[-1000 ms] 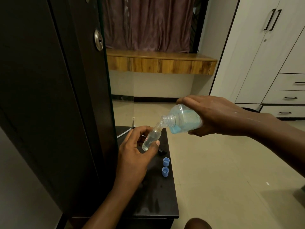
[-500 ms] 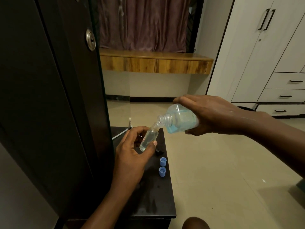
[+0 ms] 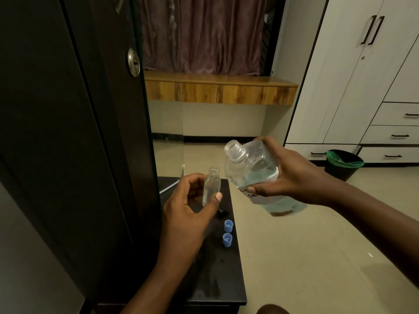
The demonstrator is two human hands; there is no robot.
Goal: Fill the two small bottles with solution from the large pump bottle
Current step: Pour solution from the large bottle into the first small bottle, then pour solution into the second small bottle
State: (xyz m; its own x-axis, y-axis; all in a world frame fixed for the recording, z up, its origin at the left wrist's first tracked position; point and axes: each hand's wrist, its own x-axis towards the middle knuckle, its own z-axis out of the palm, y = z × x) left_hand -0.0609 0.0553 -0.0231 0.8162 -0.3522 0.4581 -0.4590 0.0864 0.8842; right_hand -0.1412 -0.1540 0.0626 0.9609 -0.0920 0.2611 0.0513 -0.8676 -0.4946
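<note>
My left hand [image 3: 183, 214] holds a small clear bottle [image 3: 211, 186] upright between thumb and fingers, its mouth uncapped. My right hand [image 3: 288, 175] grips the large clear bottle [image 3: 251, 175], which has no pump on it. It tilts with its open neck up and to the left, apart from the small bottle, and blue liquid sits in its lower part. Two blue caps [image 3: 228, 233] lie on the dark table [image 3: 217, 282] below. A second small bottle is not visible.
A small black piece [image 3: 222, 213] lies on the table near the caps. A dark cabinet door [image 3: 79, 132] stands close on the left. A black bin with a green liner [image 3: 343, 164] stands by the white wardrobe [image 3: 362, 87] on the right. Tiled floor lies to the right.
The large bottle was tipped with its neck at the small bottle's mouth, pouring. Now my right hand has swung it back up and away, and the small bottle stands upright.
</note>
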